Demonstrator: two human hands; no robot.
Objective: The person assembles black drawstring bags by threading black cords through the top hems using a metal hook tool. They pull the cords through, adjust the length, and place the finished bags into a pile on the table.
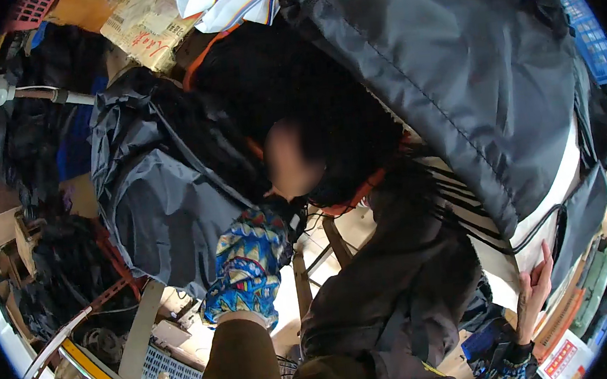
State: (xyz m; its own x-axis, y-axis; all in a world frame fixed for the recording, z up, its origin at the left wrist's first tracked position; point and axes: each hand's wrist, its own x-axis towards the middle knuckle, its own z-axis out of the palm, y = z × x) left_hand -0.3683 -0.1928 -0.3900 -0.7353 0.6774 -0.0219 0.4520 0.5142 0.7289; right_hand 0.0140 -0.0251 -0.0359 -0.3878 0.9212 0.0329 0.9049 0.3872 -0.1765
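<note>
A large dark drawstring bag [452, 65] lies flat over a white board [540, 218].

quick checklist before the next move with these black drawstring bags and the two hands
1. Left hand on a bag: cannot tell. It is blurred and lies among dark fabric; its grip does not show.
2. Right hand placed: ok. Its open fingers press flat against the white edge under the big black drawstring bag.
3. Drawstring cords free: cannot tell. Several run side by side; tangles do not show.
4. Patterned sleeve cover clear of cords: ok, it sits apart from them.
5. View of the work: not ok. Dark fabric fills most of the picture.
</note>
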